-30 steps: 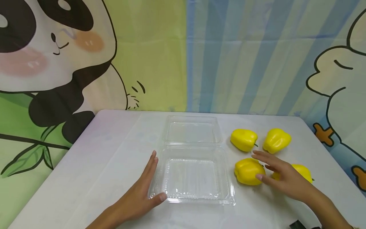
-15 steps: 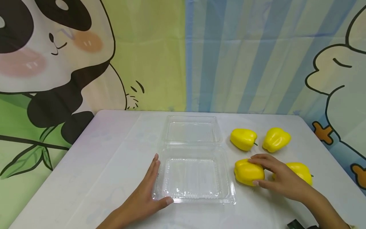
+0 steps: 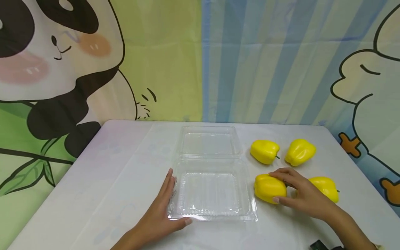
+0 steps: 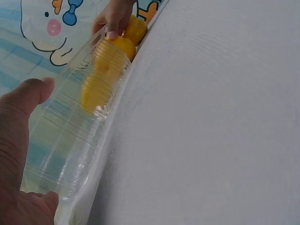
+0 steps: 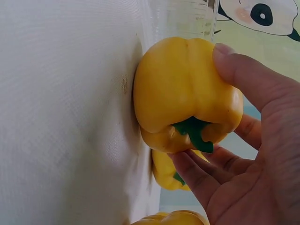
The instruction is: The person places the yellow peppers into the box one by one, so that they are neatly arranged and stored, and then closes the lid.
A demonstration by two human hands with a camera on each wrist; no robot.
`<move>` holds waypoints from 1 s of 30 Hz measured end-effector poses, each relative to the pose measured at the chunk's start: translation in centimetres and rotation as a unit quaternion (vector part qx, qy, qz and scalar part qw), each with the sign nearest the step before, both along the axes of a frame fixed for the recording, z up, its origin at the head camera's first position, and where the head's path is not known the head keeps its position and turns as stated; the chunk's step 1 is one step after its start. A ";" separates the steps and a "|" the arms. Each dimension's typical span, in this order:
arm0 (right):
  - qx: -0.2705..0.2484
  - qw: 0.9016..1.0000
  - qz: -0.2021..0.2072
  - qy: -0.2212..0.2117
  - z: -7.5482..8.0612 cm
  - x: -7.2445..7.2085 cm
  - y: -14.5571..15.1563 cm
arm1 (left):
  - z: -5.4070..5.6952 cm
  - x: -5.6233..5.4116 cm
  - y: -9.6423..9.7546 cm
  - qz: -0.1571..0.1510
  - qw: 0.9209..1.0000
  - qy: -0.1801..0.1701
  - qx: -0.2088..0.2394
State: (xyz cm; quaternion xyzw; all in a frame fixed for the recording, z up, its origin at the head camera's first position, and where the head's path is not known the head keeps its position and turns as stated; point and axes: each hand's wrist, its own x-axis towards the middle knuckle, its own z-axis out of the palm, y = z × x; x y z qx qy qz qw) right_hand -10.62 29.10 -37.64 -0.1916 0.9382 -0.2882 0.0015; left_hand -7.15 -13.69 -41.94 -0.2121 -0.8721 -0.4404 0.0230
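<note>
A clear plastic clamshell container point(image 3: 212, 194) lies opened flat, its lid point(image 3: 209, 141) folded away to the back. My left hand point(image 3: 157, 208) rests against its left edge, fingers straight and thumb at the near corner. To the right of the container, my right hand point(image 3: 301, 192) grips a yellow bell pepper point(image 3: 269, 189) between thumb and fingers. In the right wrist view this pepper point(image 5: 185, 89) shows its green stem and sits on the table. Behind it lie two more yellow peppers, one at the back left point(image 3: 264, 151) and one at the back right point(image 3: 300, 152).
Another yellow pepper point(image 3: 325, 188) lies beyond my right hand, which partly covers it. A white-covered table point(image 3: 125, 166) bears everything. A cartoon-printed curtain point(image 3: 250, 62) hangs behind the table's far edge. A dark object point(image 3: 319, 244) shows at the bottom by my right wrist.
My right hand has come down onto the near-left pepper and closed its fingers round it. My left hand has shifted slightly right, against the container's edge.
</note>
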 end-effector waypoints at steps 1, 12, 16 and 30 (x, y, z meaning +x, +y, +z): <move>0.000 1.000 0.002 0.002 0.0 0.0 -0.1 | 0.1 0.0 0.0 0.002 1.000 -0.003 0.002; -0.016 1.000 0.000 0.019 0.0 0.1 -0.4 | 0.1 0.1 0.0 0.012 1.000 -0.002 -0.003; -0.021 0.999 -0.010 0.038 0.1 0.2 -0.3 | 0.2 0.1 0.1 0.015 1.000 -0.004 -0.013; -0.094 0.989 -0.005 0.113 1.4 0.6 -1.0 | 0.5 0.0 0.1 0.014 1.000 -0.022 -0.012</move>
